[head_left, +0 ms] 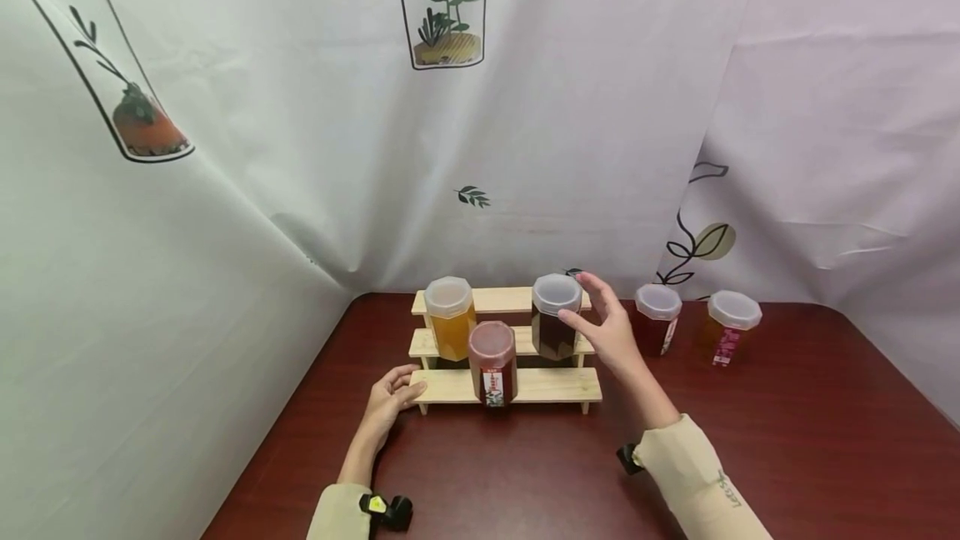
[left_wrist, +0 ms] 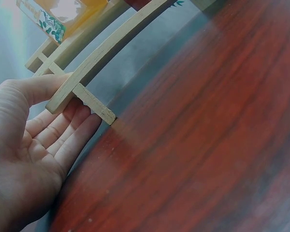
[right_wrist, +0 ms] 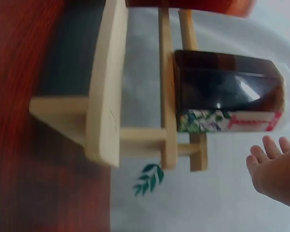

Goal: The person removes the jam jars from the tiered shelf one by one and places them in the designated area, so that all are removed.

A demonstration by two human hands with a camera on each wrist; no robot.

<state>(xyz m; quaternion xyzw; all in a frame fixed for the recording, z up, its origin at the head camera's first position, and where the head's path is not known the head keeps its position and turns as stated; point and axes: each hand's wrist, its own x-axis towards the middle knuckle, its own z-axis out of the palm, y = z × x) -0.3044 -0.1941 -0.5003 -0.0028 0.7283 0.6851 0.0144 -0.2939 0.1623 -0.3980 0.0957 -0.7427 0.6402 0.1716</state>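
A three-step wooden display stand carries three jars with translucent lids. On its middle step, a jar of orange-yellow contents is at the left and a dark brown jar at the right. A red jar with a white label is on the lowest step. My left hand grips the left end of that step, thumb on top and fingers beneath. Close to the dark jar's lid, my right hand has thumb and fingers spread, and the right wrist view shows its fingers off the jar.
Two more lidded jars are on the dark red table to the right of the stand: a dark red one and an amber one with a pink label. A printed white curtain hangs right behind the table.
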